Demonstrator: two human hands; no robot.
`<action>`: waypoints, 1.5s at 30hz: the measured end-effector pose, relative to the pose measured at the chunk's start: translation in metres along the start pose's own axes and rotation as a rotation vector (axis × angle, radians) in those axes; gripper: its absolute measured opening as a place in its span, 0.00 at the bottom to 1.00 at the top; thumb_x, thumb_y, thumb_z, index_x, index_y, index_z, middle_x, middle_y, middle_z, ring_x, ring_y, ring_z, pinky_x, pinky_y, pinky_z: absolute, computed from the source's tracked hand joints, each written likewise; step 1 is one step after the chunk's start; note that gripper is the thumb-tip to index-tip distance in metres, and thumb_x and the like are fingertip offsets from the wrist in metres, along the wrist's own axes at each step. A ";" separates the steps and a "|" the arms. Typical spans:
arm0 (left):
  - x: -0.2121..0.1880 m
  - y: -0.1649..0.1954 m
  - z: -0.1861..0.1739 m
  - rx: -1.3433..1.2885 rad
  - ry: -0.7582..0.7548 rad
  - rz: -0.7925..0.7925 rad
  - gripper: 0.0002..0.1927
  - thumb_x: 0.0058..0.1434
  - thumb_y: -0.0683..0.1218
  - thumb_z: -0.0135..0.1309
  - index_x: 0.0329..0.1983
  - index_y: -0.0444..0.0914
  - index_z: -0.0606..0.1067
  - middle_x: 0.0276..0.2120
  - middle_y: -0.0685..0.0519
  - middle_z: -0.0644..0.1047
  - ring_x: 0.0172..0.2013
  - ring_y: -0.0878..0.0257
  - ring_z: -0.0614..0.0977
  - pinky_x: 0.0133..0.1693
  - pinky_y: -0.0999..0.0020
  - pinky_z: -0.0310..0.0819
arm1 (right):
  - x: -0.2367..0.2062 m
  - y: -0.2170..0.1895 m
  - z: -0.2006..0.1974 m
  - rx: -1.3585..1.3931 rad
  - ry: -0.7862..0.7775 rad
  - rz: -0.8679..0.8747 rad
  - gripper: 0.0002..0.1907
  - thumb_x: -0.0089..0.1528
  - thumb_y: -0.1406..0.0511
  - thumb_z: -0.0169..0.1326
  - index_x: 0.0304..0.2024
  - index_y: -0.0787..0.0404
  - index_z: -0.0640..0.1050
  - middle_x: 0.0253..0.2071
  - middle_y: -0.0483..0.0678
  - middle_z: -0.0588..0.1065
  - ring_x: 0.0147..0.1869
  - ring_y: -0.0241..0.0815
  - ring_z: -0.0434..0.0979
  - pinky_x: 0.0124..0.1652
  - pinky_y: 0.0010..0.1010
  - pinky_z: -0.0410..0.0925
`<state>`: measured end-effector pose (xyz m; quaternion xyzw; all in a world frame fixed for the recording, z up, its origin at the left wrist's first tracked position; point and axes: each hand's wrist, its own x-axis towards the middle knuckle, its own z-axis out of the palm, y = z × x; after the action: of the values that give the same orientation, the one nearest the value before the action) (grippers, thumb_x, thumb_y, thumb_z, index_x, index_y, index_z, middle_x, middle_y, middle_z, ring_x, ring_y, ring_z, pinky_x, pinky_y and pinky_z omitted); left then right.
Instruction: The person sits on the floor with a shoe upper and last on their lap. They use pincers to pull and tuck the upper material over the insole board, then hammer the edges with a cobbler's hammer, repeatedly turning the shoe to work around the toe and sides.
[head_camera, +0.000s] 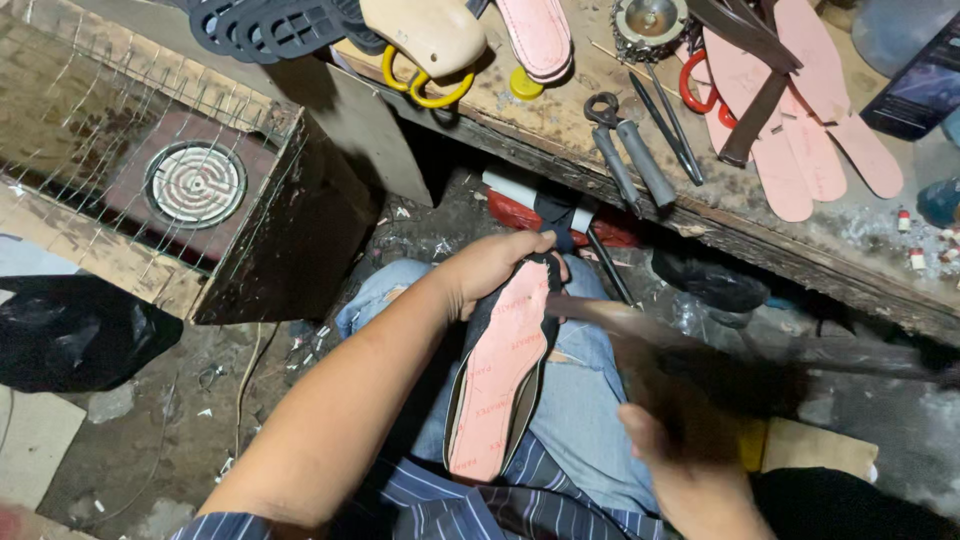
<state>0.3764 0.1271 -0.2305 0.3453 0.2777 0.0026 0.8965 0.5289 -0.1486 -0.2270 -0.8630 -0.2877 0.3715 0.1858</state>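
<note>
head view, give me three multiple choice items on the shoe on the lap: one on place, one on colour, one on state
1. Where does the shoe rest?
A. on the workbench
B. on the person's lap
C. on the wire grate

2. What colour is the insole facing up?
A. pink
B. green
C. white

3. How is the right hand's tool seen?
A. sharp and lying flat
B. motion-blurred
C. hanging on a wall

Answers:
1 B, it lies over the jeans, toe held by the left hand.
2 A, the upturned insole is pink.
3 B, hand and tool are smeared.
</note>
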 end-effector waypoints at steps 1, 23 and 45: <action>0.000 -0.001 0.000 -0.028 -0.022 -0.013 0.23 0.70 0.57 0.42 0.41 0.33 0.77 0.33 0.38 0.83 0.32 0.51 0.86 0.37 0.57 0.82 | -0.002 -0.005 -0.003 -0.002 0.018 -0.074 0.21 0.62 0.51 0.57 0.39 0.63 0.78 0.30 0.57 0.77 0.32 0.51 0.80 0.35 0.40 0.72; -0.018 0.022 0.014 -0.095 -0.036 -0.021 0.38 0.71 0.70 0.37 0.37 0.30 0.76 0.31 0.38 0.82 0.30 0.48 0.85 0.36 0.55 0.82 | 0.006 -0.101 -0.057 -0.119 0.114 -0.521 0.10 0.64 0.61 0.50 0.32 0.58 0.75 0.22 0.47 0.72 0.22 0.39 0.72 0.23 0.32 0.66; -0.232 0.028 0.055 0.483 0.262 0.700 0.18 0.60 0.47 0.62 0.50 0.34 0.77 0.41 0.55 0.80 0.42 0.70 0.79 0.47 0.72 0.76 | -0.061 -0.089 -0.028 0.676 0.242 -0.745 0.16 0.68 0.68 0.53 0.56 0.70 0.72 0.33 0.52 0.73 0.36 0.38 0.73 0.38 0.31 0.70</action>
<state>0.2129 0.0690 -0.0641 0.6148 0.2478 0.2848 0.6925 0.4840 -0.1225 -0.1287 -0.6307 -0.4156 0.2498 0.6058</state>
